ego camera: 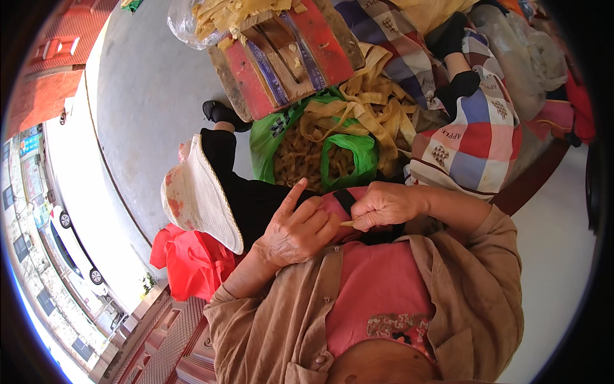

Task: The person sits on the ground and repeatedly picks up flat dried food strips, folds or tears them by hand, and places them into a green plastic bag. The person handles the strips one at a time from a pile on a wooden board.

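Note:
Close in front of my chest, my left hand (302, 225) has its index finger raised and its other fingers curled at one end of a thin tan strip (346, 223). My right hand (383, 206) pinches the strip's other end; most of the strip is hidden by the fingers. Just beyond both hands, a green plastic bag (264, 144) holds many small tan pieces (300, 158). Long, flat yellowish strips (367, 96) lie over the bag's far right side. Past the bag is a red-painted wooden board (316, 29) with blue printed bands and a narrow dark slot.
A pale brimmed hat (201, 197) rests at my left, beside a red cloth bag (196, 264). Checked cloth (472, 139) lies to the right, with a clear plastic bag (523, 62) beyond. More yellowish strips (225, 19) are heaped on the board. A white car (72, 245) stands outside.

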The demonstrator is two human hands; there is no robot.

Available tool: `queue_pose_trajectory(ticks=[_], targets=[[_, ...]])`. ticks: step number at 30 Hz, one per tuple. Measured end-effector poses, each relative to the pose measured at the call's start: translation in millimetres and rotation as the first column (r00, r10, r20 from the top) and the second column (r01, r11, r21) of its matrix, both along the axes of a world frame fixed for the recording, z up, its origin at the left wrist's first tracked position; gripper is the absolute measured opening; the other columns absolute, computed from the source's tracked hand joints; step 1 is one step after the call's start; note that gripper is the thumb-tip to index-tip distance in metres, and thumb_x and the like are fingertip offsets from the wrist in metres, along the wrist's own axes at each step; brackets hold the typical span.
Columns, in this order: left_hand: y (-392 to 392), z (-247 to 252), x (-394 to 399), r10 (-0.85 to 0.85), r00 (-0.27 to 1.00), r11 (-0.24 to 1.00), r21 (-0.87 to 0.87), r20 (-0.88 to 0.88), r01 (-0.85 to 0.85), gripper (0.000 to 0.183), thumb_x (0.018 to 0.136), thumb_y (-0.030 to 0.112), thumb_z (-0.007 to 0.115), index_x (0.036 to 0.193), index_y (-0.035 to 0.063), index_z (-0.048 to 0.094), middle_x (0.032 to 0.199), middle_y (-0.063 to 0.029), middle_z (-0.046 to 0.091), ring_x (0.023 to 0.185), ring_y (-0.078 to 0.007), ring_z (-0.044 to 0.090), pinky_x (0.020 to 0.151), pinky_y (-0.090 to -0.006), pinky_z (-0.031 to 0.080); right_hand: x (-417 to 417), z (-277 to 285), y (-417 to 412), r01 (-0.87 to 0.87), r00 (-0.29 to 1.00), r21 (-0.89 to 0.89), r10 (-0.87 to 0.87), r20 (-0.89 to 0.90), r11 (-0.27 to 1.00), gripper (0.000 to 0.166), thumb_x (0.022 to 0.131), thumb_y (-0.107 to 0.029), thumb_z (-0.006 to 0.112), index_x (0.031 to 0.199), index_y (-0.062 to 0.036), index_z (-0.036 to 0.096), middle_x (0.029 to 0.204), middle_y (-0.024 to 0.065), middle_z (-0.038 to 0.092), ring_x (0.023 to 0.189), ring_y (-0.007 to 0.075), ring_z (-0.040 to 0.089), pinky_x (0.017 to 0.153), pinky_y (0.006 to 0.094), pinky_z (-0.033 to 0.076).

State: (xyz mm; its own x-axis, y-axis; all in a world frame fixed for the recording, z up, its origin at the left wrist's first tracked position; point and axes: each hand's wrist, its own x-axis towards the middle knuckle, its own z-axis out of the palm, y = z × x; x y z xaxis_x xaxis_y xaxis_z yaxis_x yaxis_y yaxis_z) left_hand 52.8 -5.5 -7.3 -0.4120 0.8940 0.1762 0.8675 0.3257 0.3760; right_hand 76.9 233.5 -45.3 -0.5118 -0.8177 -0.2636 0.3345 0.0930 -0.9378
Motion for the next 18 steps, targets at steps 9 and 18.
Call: queue_pose_trajectory(ticks=[9, 18], targets=[[27, 5, -90, 0.446, 0.891, 0.884, 0.198, -0.088, -0.423, 0.013, 0.083, 0.006, 0.066, 0.096, 0.0034, 0.065, 0.080, -0.0093, 0.064, 0.081, -0.0271, 0.063, 0.100, -0.0480, 0.041, -92, 13, 4, 0.679, 0.439, -0.127, -0.538, -0.719, 0.723, 0.016, 0.083, -0.002, 0.069, 0.098, -0.0028, 0.063, 0.087, 0.0080, 0.063, 0.068, 0.0190, 0.061, 0.059, 0.0268, 0.048], [34, -5, -156, 0.639, 0.763, 0.716, 0.287, 0.096, -0.636, 0.010, 0.089, 0.012, 0.063, 0.094, 0.0040, 0.066, 0.078, -0.0116, 0.063, 0.075, -0.0278, 0.061, 0.073, -0.0366, 0.048, -177, 6, -3, 0.702, -0.122, -0.294, -0.297, -0.947, 0.649, 0.017, 0.077, -0.014, 0.073, 0.086, -0.0061, 0.060, 0.077, 0.0051, 0.059, 0.074, 0.0244, 0.061, 0.063, 0.0344, 0.049]])
